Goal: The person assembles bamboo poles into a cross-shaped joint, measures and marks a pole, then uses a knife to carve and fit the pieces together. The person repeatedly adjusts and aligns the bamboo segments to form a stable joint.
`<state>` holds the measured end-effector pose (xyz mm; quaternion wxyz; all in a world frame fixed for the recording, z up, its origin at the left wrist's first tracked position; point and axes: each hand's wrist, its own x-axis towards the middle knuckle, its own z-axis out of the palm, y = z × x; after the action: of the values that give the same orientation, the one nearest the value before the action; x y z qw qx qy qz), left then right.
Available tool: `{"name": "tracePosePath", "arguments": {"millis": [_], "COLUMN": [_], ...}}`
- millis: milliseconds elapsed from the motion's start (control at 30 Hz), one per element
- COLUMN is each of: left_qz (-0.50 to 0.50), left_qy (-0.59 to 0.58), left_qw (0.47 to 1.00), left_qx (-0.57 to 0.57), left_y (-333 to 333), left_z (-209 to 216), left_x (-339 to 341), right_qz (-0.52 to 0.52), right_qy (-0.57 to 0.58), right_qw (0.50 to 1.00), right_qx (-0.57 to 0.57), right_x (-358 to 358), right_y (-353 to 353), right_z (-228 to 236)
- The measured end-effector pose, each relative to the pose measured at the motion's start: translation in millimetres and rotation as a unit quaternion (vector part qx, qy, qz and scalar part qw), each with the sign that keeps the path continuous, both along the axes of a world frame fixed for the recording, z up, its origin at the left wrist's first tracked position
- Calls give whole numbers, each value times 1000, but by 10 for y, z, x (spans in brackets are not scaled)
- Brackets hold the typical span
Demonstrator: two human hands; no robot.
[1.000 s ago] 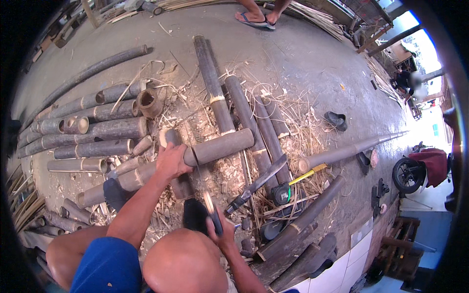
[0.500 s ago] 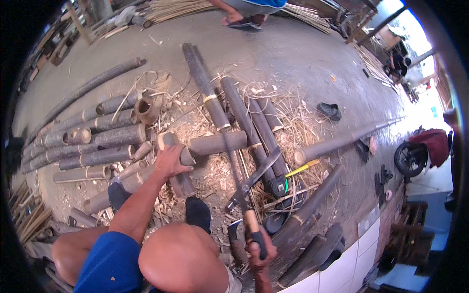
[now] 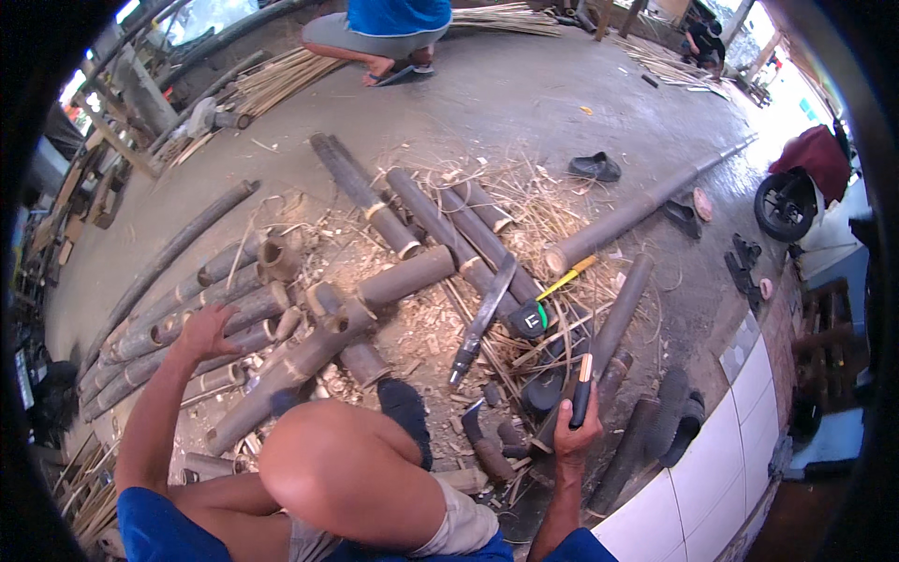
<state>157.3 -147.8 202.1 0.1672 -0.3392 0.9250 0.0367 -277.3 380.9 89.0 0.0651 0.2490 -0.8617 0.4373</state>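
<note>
My left hand [image 3: 204,333] reaches out over the group of dark bamboo tubes [image 3: 187,304] at the left. Its fingers are apart, and I cannot tell whether they touch a tube. At the right my right hand [image 3: 575,433] is wrapped round the black and wooden handle of a saw [image 3: 582,386]. The saw's blade points away and shows only as a thin line. Before my knees, a long notched bamboo tube [image 3: 304,361] slants across a shorter bamboo piece [image 3: 361,359]. My foot in a dark sock [image 3: 405,412] rests beside that piece.
A machete [image 3: 485,318] and a tape measure [image 3: 529,319] lie on bamboo tubes in the middle. Wood chips [image 3: 412,323] and fibre strips cover the floor there. A hooked blade tool [image 3: 482,440] lies near my foot. Sandals [image 3: 596,168], a wheel [image 3: 787,203] and a squatting person [image 3: 398,23] are farther off.
My left hand has left the bamboo before me and moved left to the tube group. My right hand has drawn the saw away to the right. The view has shifted.
</note>
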Motion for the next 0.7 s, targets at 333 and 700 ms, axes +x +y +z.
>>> {"name": "tracePosePath", "arguments": {"millis": [333, 700], "left_qz": [-12, 199], "left_qy": [102, 183], "left_qw": [991, 961], "left_qx": [82, 58], "left_y": [451, 1291], "left_z": [-622, -1570], "left_x": [226, -53], "right_qz": [74, 149], "right_qy": [37, -11], "right_qw": [972, 883], "right_qx": [218, 446], "right_x": [344, 308], "right_y": [-371, -1975], "right_z": [-464, -962]}}
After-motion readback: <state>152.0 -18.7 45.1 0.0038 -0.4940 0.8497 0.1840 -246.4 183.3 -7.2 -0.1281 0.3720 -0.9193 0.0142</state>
